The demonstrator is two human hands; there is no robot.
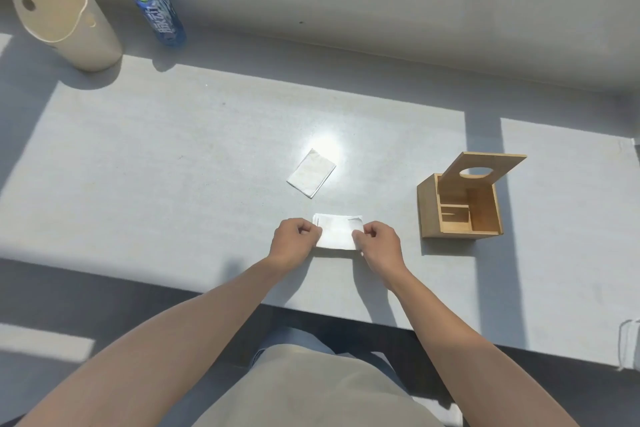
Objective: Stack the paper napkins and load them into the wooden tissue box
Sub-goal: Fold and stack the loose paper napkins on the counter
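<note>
A small stack of white folded napkins (337, 231) lies on the grey table near its front edge. My left hand (294, 242) pinches the stack's left end and my right hand (379, 243) pinches its right end. A single folded napkin (311, 173) lies apart, a little farther back, turned at an angle in a bright sun patch. To the right stands the wooden tissue box (460, 204), open on top, its lid (483, 172) with an oval hole tilted up at the back. A small wooden divider shows inside the box.
A cream cylindrical container (69, 24) stands at the back left, with a blue-labelled plastic bottle (152, 0) beside it. A white object (630, 347) pokes in at the right edge. Sunlit table (173, 166) stretches left of the napkins.
</note>
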